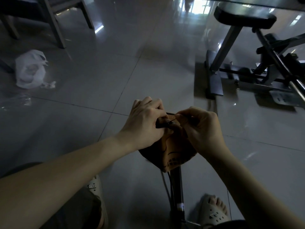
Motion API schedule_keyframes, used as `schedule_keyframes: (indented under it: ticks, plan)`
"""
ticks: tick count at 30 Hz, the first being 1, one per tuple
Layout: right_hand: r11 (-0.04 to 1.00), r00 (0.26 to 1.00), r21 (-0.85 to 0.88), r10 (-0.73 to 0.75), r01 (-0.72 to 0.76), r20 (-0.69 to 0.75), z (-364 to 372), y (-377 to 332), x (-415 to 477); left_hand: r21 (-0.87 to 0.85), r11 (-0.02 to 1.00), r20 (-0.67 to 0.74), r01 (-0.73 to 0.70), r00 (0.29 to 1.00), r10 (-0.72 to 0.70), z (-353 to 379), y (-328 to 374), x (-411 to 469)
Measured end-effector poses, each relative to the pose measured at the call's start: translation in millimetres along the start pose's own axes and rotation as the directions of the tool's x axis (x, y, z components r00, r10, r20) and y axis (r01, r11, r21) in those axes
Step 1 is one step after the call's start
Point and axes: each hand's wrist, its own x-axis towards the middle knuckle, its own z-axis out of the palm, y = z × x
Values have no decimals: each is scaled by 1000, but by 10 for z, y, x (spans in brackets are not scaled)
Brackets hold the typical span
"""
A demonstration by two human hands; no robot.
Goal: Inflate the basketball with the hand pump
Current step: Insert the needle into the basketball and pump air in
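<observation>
A limp, deflated orange basketball [171, 151] with black lines hangs between my two hands above the tiled floor. My left hand [145, 123] grips its top fold, thumb pressed on the ball. My right hand [201, 128] pinches a thin pump needle at the ball's top, just right of my left thumb. The dark hand pump [176, 192] stands upright under the ball, between my feet, its thin hose running up beside the barrel. The needle's tip and the valve are hidden by my fingers.
A white plastic bag [31, 70] lies on the floor at left, below wooden chair legs [56, 25]. A black exercise machine [257, 63] with a padded seat fills the upper right. My feet in pale clogs [214, 214] flank the pump.
</observation>
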Motion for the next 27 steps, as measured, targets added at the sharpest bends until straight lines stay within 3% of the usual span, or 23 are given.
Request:
schedule_keyframes:
  ticks: [11, 18, 23, 27]
  plan:
    - [1000, 1000, -29, 3, -2, 6, 17, 2, -7, 0, 1000, 9, 7, 1000, -7, 7, -16, -7]
    - [993, 997, -90, -68, 72, 45, 93, 48, -21, -9, 1000, 23, -6, 1000, 6, 36, -2, -19]
    - [952, 986, -258, -161, 165, 34, 97, 109, 3, 7, 1000, 18, -1, 1000, 1, 64, -41, -25]
    - [837, 963, -477, -220, 268, 155, 86, 111, 5, 72, 997, 42, -32, 999, 29, 115, -90, -37]
